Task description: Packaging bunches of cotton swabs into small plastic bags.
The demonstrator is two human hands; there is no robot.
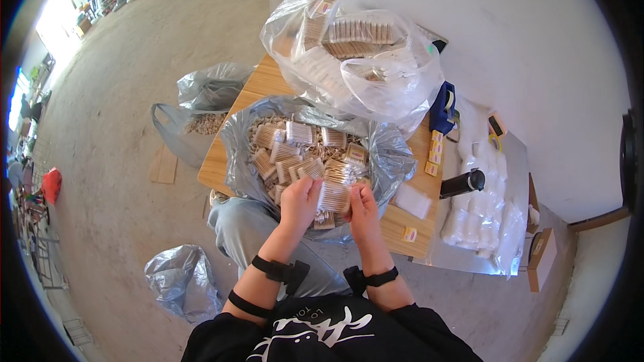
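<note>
Between my two hands is a small clear pack of cotton swabs [333,198], its pale sticks lying side by side. My left hand [300,202] is closed with thumb and fingers at the pack's left edge. At its right edge, my right hand [363,208] pinches the other side. Beneath them a grey plastic bag [236,154] lies spread wide at the table's front, filled with loose swabs. On top of these rest several more packs of swabs [299,133], and a loose bunch of swabs [340,171] shows just beyond the held pack.
A clear bag [392,94] of packed swabs stands behind on the wooden table [258,87]. To the right are a blue tape dispenser [443,108], small yellow boxes [435,151], a black bottle [463,184] and white plastic-wrapped bundles [473,214]. Grey bags [181,281] lie on the floor at left.
</note>
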